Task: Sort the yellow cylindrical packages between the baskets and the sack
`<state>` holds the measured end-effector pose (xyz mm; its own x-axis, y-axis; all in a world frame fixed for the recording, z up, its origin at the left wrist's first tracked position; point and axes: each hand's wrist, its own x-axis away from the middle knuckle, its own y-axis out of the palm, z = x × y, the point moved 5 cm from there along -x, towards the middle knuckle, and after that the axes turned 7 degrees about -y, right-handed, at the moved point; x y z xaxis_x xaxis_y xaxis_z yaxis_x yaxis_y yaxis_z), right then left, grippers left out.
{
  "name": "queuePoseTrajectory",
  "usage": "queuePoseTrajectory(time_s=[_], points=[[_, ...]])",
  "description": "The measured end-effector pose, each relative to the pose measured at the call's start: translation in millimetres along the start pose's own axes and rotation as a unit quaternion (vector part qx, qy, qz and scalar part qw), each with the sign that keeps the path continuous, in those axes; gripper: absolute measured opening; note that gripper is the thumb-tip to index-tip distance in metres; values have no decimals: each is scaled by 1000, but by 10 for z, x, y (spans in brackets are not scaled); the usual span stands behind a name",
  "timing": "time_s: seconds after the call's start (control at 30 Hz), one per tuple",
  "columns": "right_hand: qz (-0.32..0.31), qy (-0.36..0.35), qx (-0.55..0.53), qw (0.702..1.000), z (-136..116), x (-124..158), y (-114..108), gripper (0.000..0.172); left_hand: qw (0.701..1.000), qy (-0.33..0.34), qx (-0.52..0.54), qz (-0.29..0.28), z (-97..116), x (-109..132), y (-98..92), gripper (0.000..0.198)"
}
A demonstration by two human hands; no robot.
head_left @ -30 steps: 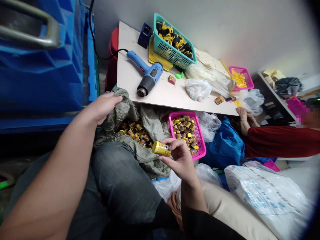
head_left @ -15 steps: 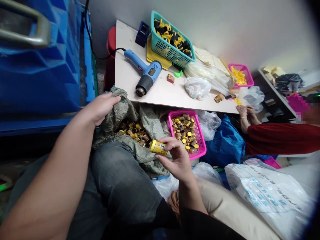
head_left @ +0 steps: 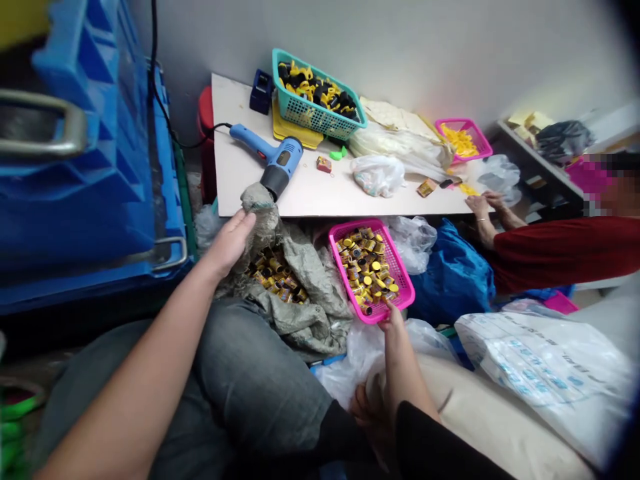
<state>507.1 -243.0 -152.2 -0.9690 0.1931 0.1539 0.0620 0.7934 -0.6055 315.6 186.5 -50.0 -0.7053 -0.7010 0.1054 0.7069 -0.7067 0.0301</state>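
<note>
Head view, below centre: right hand pinches the pink mesh basket rim, so one-sided lifting could spill yellow-capped bottles; whether left hand grips the woven sack cannot be told.

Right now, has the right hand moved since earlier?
Yes: against the white table, the right hand shifted rightward, to the near rim of the lower pink basket.

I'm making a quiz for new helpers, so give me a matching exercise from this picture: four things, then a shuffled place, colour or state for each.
Things
1. Heat gun
2. Sack
3. Right hand
4. Co-worker's sleeve

Descriptions
A. Dark red
B. Open, with the left hand at its edge
C. At the lower pink basket's near rim
D. Lying on the table

Pairs: 1-D, 2-B, 3-C, 4-A.
</note>
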Motion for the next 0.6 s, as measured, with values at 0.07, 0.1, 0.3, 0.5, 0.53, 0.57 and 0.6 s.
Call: queuePoseTrajectory(time_s=[0.07,0.1,0.3,0.5,0.53,0.57,0.6], points=[[-48,18,-34,998,133,23,109,34,997,6,78,3,111,25,-15,44],[-60,17,-54,997,155,35,141,34,991,14,135,5,191,48,-35,43],[-40,-115,-143,982,-95,428,341,40,944,63,319,-51,668,231,-59,35],[-272,-264,-211,901,-488,1636,1397,51,949,35,308,-61,603,182,-69,38],[-278,-274,-223,893,-567,1718,1474,47,949,29,310,-58,570,155,-107,38],[-275,-283,-239,887,-669,1737,1491,43,948,23,314,-52,541,129,-154,39],[-266,-292,-257,882,-799,1700,1448,40,947,21,317,-46,518,108,-205,38]])
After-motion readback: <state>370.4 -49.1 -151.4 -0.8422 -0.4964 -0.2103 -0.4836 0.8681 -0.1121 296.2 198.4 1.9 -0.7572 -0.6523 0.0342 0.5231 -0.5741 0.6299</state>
